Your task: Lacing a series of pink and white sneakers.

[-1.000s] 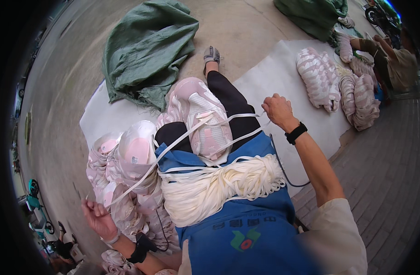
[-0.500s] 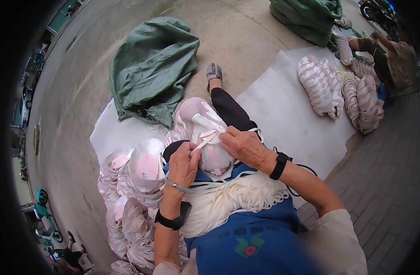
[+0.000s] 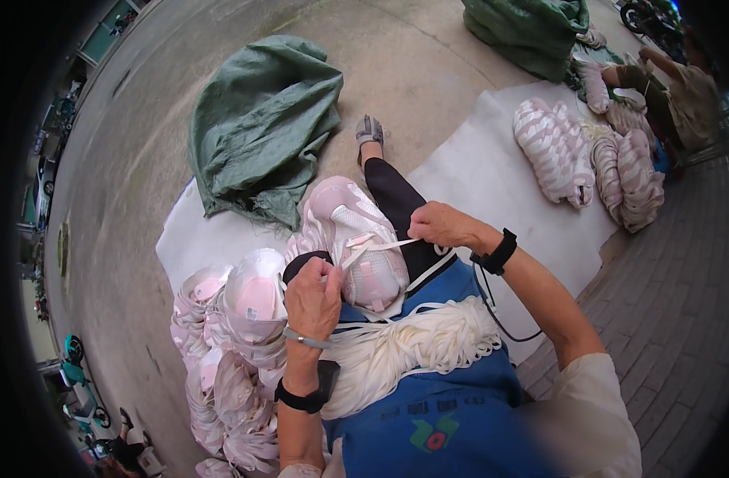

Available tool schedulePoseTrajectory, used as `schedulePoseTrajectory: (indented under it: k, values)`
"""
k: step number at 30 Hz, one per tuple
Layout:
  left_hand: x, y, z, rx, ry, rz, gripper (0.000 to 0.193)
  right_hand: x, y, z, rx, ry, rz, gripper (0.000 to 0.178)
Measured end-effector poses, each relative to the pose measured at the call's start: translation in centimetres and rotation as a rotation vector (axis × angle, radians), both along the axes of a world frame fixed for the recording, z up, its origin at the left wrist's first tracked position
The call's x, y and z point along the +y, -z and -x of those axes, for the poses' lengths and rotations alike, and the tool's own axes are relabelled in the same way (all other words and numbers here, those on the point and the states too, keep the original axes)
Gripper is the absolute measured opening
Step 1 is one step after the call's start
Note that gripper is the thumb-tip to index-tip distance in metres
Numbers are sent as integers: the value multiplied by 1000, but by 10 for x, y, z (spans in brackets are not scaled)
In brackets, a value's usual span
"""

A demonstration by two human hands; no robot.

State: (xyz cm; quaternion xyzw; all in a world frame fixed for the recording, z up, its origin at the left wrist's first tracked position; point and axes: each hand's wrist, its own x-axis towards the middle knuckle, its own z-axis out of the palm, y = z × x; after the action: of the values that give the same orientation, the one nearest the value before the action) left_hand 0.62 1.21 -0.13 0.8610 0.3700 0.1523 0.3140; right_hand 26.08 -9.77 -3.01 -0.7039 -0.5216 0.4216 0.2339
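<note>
A pink and white shoe upper [image 3: 355, 227] lies across my lap, its mesh part toward me. A white shoelace [image 3: 384, 244] runs over it, stretched between my two hands. My left hand [image 3: 313, 299], closed, pinches one part of the lace at the upper's left side. Off the upper's right side, my right hand [image 3: 444, 225] is closed on the other part of the lace. A thick bundle of cream-white laces [image 3: 412, 338] lies over my blue apron [image 3: 452, 398], just below the upper.
Stacked pink and white uppers [image 3: 237, 350] stand at my left. A green woven sack [image 3: 265, 127] rests ahead on a white sheet [image 3: 476, 175]. Bundled uppers [image 3: 551, 151], another green sack [image 3: 527, 36] and a seated person [image 3: 691, 95] are at far right.
My right hand has moved right, away from the upper, drawing the lace out longer. My left hand has shifted slightly down.
</note>
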Motion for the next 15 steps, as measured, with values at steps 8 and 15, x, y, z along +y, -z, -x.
schedulePoseTrajectory:
  k: [8,15]
  values:
    - [16,29,7,171,-40,86,15,-27,0,6,-503,415,-284,11]
    - [8,-6,14,-364,-292,83,24,-62,-13,53,-399,-156,-283,14]
